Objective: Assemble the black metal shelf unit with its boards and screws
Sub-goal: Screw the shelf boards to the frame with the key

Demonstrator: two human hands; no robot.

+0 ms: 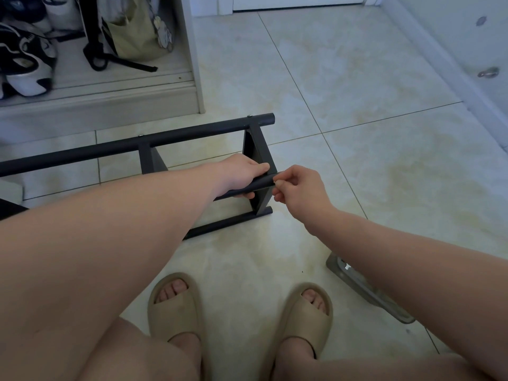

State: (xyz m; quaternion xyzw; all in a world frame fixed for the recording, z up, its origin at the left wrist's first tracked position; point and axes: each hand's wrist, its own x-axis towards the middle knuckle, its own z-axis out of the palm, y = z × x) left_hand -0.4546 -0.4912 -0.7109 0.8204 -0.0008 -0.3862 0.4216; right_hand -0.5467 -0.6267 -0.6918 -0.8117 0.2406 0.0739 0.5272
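While the left hand (242,176) is wrapped around a black tube (261,183) of the shelf frame (123,147), the right hand (299,188) pinches a small part (275,182) at that tube's end, can't tell what exactly. Frame's lying sideways on the tile floor (357,160), just past the slippers (176,306).

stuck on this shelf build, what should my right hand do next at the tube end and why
Probably press the small pale piece pinched in the right hand into the end of the round black metal tube. The left hand grips that tube steady beside the black metal frame, and the piece sits at its tip.
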